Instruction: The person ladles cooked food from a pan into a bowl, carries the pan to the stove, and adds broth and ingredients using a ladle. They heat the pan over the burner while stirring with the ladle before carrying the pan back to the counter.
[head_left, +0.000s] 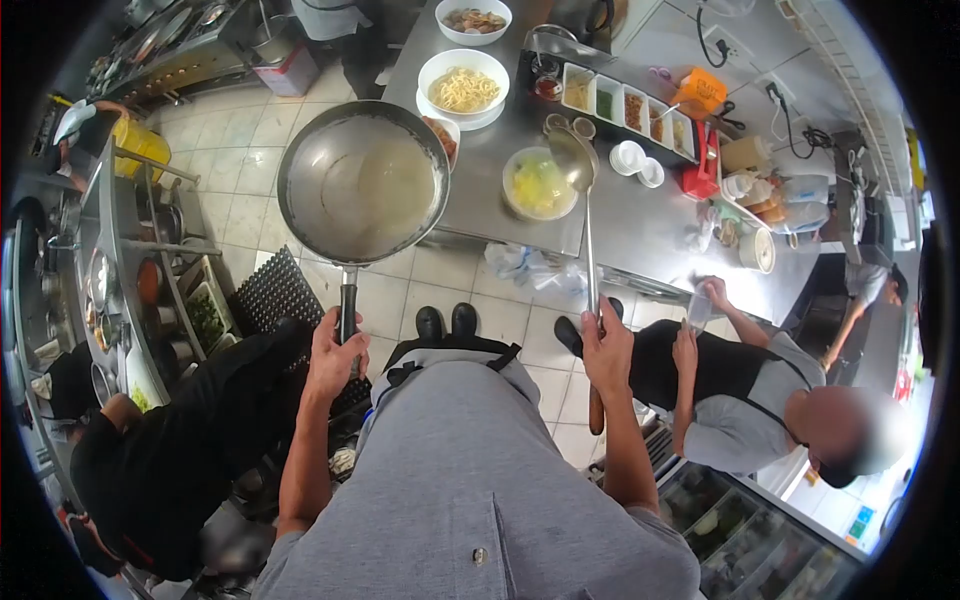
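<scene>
Pan (302, 188) of liquid (395, 190) is hanging near the counter (482, 205), the left hand (338, 356) grasping its handle (348, 298); the right hand (608, 345) is gripping the ladle (590, 235) by the plastic bowl (540, 217). Keeping the pan level should be preventing spills. It is partly hiding a dish (457, 130); whether ladle is touching bowl, I cannot tell.

- The pan (363, 183) is showing grey inside, its handle (348, 308) black.
- The ladle (589, 225) is gleaming silver.
- The noodles (465, 90) are showing pale yellow.
- The bench (480, 165) is shining silver-grey.
- The floor (385, 303) is showing pale tile squares.
</scene>
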